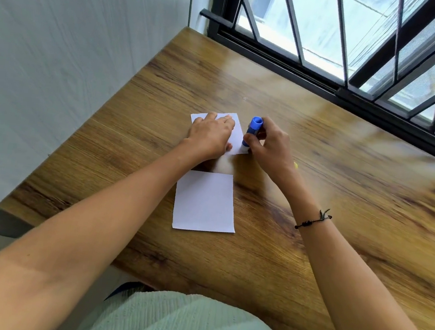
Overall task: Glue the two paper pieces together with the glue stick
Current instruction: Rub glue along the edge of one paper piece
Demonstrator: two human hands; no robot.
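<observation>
Left hand (210,134) flat, fingers spread, grasping nothing, pinning far paper piece (237,137) to table (344,194). Near paper piece (205,201) lies loose, well apart, closer to body, untouched. Right hand (269,146) wrapped round blue glue stick (252,132), its lower end touching far piece's right edge. Judgement: gluing under way; joining and pressing pieces not yet done.

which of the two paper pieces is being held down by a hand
The far paper piece, toward the window: the left hand presses flat on it. The near paper piece lies untouched.
</observation>
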